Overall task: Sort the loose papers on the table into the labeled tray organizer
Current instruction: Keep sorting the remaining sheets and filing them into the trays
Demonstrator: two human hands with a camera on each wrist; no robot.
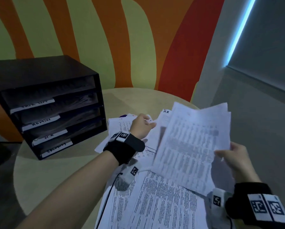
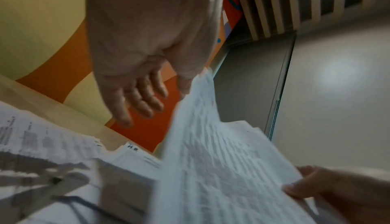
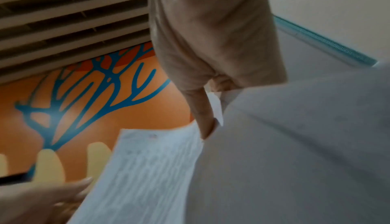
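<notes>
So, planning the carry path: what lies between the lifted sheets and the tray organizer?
In the head view: the left hand and loose papers on the table.

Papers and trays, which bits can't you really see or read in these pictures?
- Lifted white printed sheets, head view: motion blur smears the text.
- Black tray organizer, head view: top label too faint and small; tray insides too dark.
- Right hand, right wrist view: the sheets cover most fingers.
- Left hand, left wrist view: the sheets' edge crosses the thumb tip, so a grip is unclear.
- Flat white papers, head view: cut off by the bottom edge.
</notes>
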